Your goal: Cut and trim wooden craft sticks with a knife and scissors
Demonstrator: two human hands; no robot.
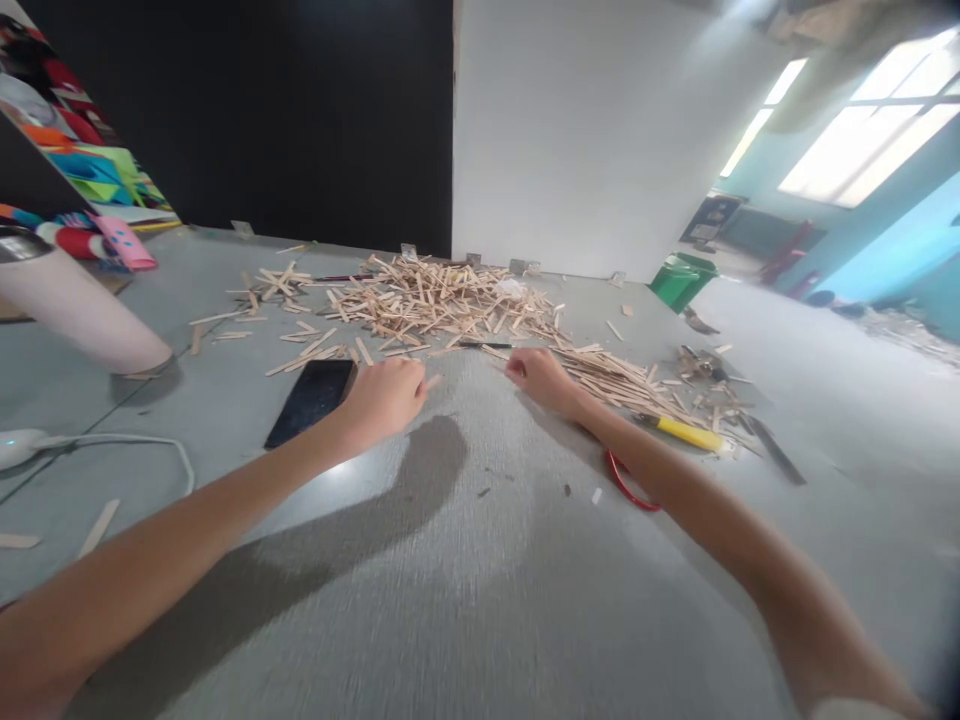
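The left hand (388, 394) pinched a wooden stick (433, 383); the right hand (545, 378), apart from it, was curled, its hold unclear. The stick pile (439, 298) lay near the desk's (465, 610) far edge.

On your left stands a pale pink tumbler (82, 310) with a metallic top, leaning in this wide view. Behind it you have a red-and-white spool (81, 242), a pink spotted piece (129, 243) and brightly coloured paper (105, 175). Nearer you, a white cable (142, 437) runs from a rounded white device (19, 448) (its exact kind is hard to tell). A black smartphone (311, 402) lies flat on your grey table (450, 620). Ahead of you, a black panel (300, 120) meets a white panel (585, 130), with small brackets (409, 252) along the bottom. To your right are a yellow-handled tool (688, 433), a green bin (679, 282) and, beyond, bright windows (874, 130).
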